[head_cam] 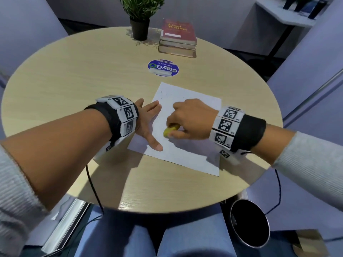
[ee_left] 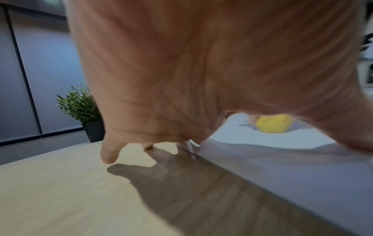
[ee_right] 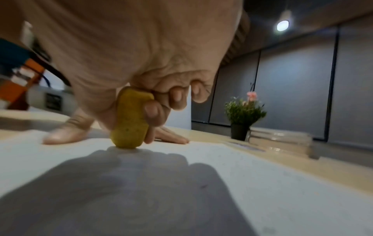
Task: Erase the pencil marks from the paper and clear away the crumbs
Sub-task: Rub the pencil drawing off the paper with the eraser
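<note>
The round wooden table (head_cam: 74, 80) carries the work. The paper (head_cam: 187, 145), a single white sheet, lies flat at its near centre, slightly askew. It is judged light, thin and prone to slide or crease under rubbing, so it wants pinning close to the stroke.

The left hand (head_cam: 148, 123) rests on the sheet's left edge, fingers straight and spread, thumb on the paper, holding nothing.

The right hand (head_cam: 189, 117) has its curled fingers and thumb clamped on the yellow eraser (ee_right: 131, 119), gripping the upper half. The lower end stands upright, touching the paper. The eraser is judged soft, grippy and small; a hold low on its body should stop it bending.

Faint specks (head_cam: 163, 93) show near the far corner; whether marks or crumbs cannot be told.
</note>
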The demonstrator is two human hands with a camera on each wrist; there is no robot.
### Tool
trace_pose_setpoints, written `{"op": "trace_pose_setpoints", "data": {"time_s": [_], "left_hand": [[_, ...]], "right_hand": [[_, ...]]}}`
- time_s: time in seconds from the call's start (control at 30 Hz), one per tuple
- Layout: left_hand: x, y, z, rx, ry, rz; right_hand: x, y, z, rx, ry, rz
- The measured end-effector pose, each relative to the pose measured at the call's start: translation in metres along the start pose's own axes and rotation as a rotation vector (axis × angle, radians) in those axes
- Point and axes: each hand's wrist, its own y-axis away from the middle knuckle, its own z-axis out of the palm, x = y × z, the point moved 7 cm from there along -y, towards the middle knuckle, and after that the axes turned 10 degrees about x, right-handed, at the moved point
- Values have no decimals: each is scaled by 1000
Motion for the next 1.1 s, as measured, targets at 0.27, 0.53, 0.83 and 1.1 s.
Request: {"op": "trace_pose_setpoints", "data": {"time_s": [0.27, 0.53, 0.83, 1.1], "left_hand": [[-3, -2, 4, -44, 2, -16], [-3, -4, 4, -55, 13, -30], [0, 1, 1, -41, 7, -29], [-3, -3, 3, -51, 30, -33]], "right_hand": [[6, 5, 3, 35, -49, 21], [2, 2, 2, 56, -4, 4], [-1, 6, 3, 53, -3, -43], [7, 9, 3, 69, -48, 16]]}}
